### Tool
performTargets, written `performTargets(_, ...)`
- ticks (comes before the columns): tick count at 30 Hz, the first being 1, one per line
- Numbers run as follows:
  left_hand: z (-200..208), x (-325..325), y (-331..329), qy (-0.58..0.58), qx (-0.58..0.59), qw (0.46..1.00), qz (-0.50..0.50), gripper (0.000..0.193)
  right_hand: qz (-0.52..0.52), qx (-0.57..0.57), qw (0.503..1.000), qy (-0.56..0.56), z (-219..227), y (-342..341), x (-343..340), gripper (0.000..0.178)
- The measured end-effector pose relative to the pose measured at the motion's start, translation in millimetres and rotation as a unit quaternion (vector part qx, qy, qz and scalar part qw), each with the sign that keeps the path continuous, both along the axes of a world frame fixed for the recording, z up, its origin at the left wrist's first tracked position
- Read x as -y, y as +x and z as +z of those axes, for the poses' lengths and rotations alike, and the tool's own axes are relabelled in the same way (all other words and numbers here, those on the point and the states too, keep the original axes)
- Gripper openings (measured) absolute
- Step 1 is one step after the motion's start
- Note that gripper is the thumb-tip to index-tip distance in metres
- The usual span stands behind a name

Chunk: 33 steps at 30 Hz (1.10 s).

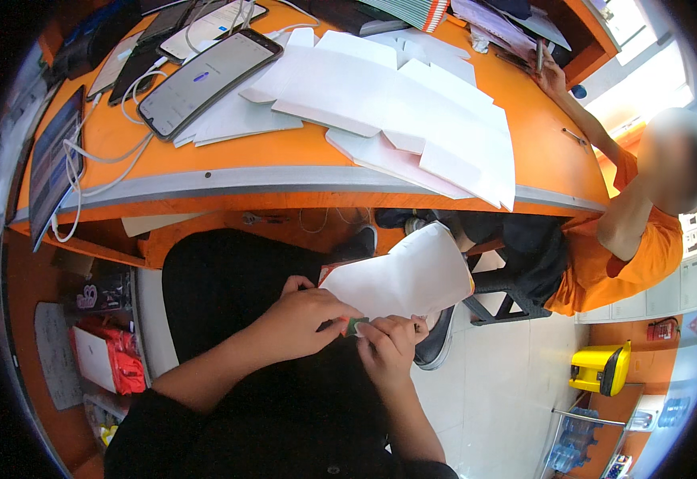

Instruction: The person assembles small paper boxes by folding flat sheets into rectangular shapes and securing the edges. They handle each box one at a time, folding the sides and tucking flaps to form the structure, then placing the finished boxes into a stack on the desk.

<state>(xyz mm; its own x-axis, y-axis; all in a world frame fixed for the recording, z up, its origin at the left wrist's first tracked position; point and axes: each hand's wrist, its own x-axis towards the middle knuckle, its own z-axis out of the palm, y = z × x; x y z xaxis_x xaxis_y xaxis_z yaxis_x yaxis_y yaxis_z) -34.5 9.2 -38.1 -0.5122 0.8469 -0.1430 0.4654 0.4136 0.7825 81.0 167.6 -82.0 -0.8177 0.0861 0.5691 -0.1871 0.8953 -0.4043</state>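
A white card sheet (pixel 400 275) with a crease across it and red-orange colour along its edges lies above my lap. My left hand (pixel 297 321) is closed at its near left edge, fingertips pinched. Beside it, my right hand (pixel 390 339) pinches the near edge with thumb and fingers. Between the two sets of fingertips shows a small green piece (pixel 355 326) with some orange-red next to it; whether it is a folded flap of the card or a separate thing, I cannot tell.
Flattened white carton blanks (pixel 396 104) are piled on the orange desk (pixel 285 148), overhanging its front edge. Several phones with white cables, one a grey-screened phone (pixel 209 84), lie at the left. A person in orange (pixel 636 259) sits at the right, one hand at the desk's far end.
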Motion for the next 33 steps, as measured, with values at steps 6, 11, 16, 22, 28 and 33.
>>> performTargets(6, 1, -2, 3, 0.005, -0.007, 1.0, 0.0, 0.02, 0.004, 0.07, 0.997, -0.005, 2, 3, -5, 0.029)
performTargets(11, 0, -3, 6, 0.011, -0.022, 1.0, -0.008, 0.02, -0.003, 0.084, 0.996, -0.027, 8, 4, -1, 0.029)
performTargets(16, -3, -2, 12, 0.037, -0.05, 0.998, -0.007, 0.022, 0.003, 0.084, 0.995, -0.052, 12, 5, -2, 0.03)
performTargets(22, 0, 0, 18, 0.021, -0.072, 0.997, -0.002, 0.019, 0.013, 0.109, 0.993, -0.053, 13, 6, -3, 0.029)
performTargets(28, 1, 0, 8, 0.027, -0.235, 0.972, -0.021, 0.021, 0.012, 0.094, 0.994, -0.044, 9, 8, -2, 0.025)
performTargets(33, 11, -6, -16, -0.035, -0.229, 0.969, -0.084, 0.023, 0.038, 0.067, 0.997, 0.011, 1, 11, -8, 0.023)
